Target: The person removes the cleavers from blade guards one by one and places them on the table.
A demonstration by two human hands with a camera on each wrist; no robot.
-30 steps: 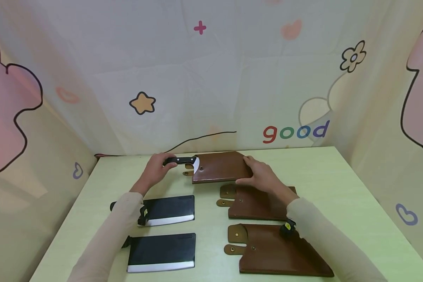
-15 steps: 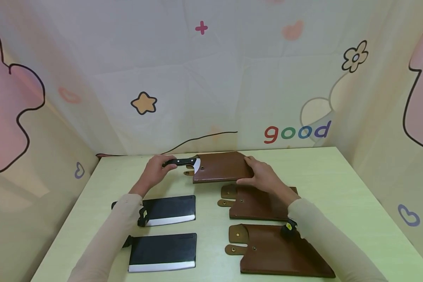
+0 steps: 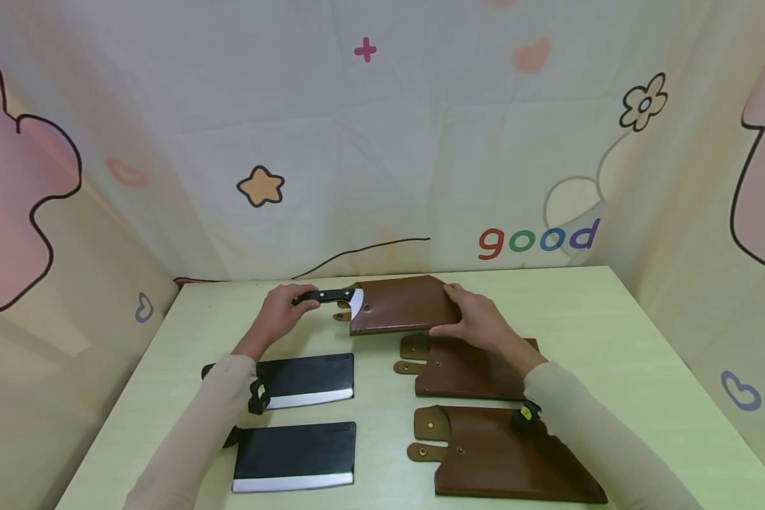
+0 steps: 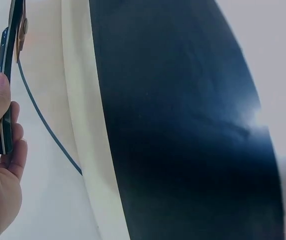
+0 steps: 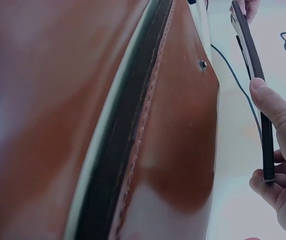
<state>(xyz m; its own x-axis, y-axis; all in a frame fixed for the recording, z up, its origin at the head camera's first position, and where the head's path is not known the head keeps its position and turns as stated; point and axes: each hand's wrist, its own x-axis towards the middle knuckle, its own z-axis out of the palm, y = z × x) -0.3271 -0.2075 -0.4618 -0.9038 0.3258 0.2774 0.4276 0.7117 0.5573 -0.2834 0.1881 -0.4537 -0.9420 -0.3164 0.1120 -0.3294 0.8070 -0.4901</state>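
My left hand (image 3: 275,313) grips the black riveted handle of a cleaver (image 3: 331,295) near the back of the table. Its blade sits inside a brown leather sheath (image 3: 401,304), with only a bright strip by the handle showing. At the sheath's right end, my right hand (image 3: 477,317) holds it between thumb and fingers. The sheath's strap and flap poke out behind the handle, unfastened. In the left wrist view, thumb and fingers wrap the handle (image 4: 6,125). The right wrist view shows the held sheath (image 5: 266,145) edge-on, pinched by the right hand.
Two more cleavers with dark blades lie on the left, a farther one (image 3: 309,379) and a nearer one (image 3: 293,457). Two flat brown sheaths lie on the right, one partly under my right forearm (image 3: 472,368), the other nearer (image 3: 503,453). A printed curtain (image 3: 382,142) stands behind the table.
My left hand and the cleaver's handle have sunk slightly, and the held sheath has dipped a little with them. Both grips stay the same.
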